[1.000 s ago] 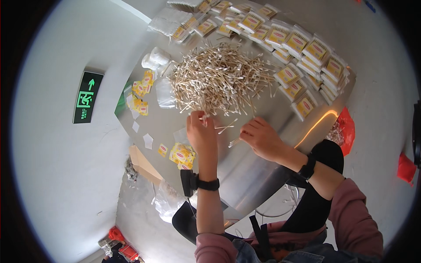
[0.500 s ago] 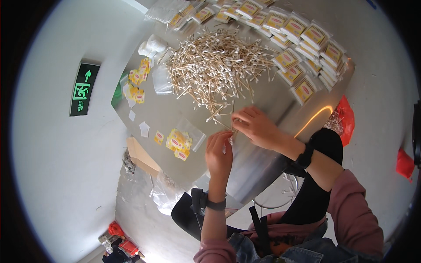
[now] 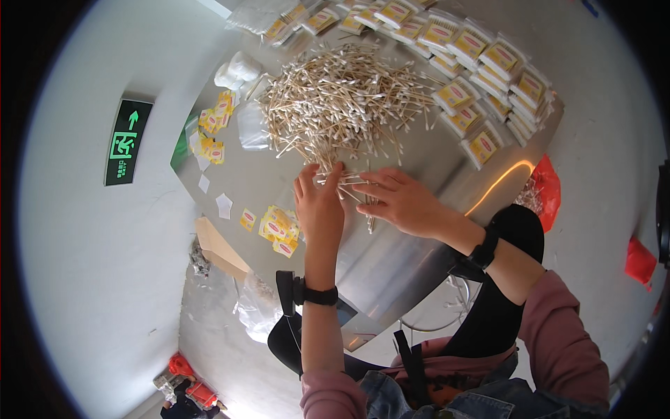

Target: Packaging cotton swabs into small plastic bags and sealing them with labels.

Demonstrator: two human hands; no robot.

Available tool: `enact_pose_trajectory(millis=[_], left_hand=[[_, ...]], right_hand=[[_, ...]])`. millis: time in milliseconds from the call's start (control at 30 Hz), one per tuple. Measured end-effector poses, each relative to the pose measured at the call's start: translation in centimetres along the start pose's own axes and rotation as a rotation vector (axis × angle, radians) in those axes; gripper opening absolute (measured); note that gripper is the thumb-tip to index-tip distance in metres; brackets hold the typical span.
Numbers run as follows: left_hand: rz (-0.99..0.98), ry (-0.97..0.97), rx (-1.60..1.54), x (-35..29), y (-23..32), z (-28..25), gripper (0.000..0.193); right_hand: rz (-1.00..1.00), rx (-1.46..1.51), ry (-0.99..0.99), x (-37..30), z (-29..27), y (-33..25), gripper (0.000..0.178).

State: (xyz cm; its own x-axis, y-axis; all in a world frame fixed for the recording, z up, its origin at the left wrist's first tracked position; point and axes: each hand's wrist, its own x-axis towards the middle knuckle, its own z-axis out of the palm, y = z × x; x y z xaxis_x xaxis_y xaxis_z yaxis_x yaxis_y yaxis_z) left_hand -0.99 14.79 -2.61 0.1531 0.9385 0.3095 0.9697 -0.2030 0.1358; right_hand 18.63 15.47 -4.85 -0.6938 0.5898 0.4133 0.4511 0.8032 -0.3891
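A big heap of wooden cotton swabs (image 3: 342,98) lies on a shiny metal table (image 3: 419,258). My left hand (image 3: 319,206) and my right hand (image 3: 399,201) meet at the near edge of the heap, fingers spread over a small bunch of swabs (image 3: 352,185) drawn out toward me. The bunch lies between and under the fingers of both hands. A few loose swabs (image 3: 370,220) stick out below my right hand. Each wrist wears a black band.
Rows of small bagged swab packs with yellow labels (image 3: 481,66) line the far and right table edge. Yellow labels (image 3: 278,229) and white slips (image 3: 223,204) lie at left, beside clear bags (image 3: 251,126). A brown cardboard piece (image 3: 220,244) and red bags (image 3: 548,188) sit off the table.
The view has tipped and the heap sits closer. My left hand went from the heap down toward me, then back up beside my right hand over a pulled-out bunch of swabs.
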Motion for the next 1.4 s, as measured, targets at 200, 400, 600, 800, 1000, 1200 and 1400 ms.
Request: enact_pose_trajectory(millis=[200, 400, 600, 800, 1000, 1200, 1400], left_hand=[[-0.136, 0.035, -0.206, -2.4, 1.5, 0.3, 0.032], [-0.199, 0.101, -0.299, -4.2, 4.0, 0.6, 0.024], [-0.135, 0.099, -0.218, -4.2, 5.2, 0.5, 0.023], [-0.427, 0.298, -0.337, -4.2, 0.9, 0.0, 0.033], [-0.432, 0.081, -0.288, -1.9, -1.9, 1.2, 0.039], [-0.903, 0.229, -1.329, -5.2, -3.5, 4.9, 0.02], [-0.18, -0.016, -0.616, -4.9, 0.9, 2.1, 0.031]], right_hand=[[0.039, 0.068, 0.05, -0.7, 0.2, 0.7, 0.017], [0.006, 0.101, 0.02, -1.4, -0.5, 0.6, 0.014], [0.076, 0.072, 0.057, -1.8, -0.8, 0.6, 0.018], [0.124, 0.037, 0.031, -1.5, -1.2, 0.9, 0.044], [0.013, -0.095, 0.031, -1.7, -1.4, 1.7, 0.036], [0.012, 0.103, 0.121, -0.7, 2.3, 0.6, 0.024], [0.008, 0.045, 0.231, -1.3, 2.8, 0.7, 0.023]])
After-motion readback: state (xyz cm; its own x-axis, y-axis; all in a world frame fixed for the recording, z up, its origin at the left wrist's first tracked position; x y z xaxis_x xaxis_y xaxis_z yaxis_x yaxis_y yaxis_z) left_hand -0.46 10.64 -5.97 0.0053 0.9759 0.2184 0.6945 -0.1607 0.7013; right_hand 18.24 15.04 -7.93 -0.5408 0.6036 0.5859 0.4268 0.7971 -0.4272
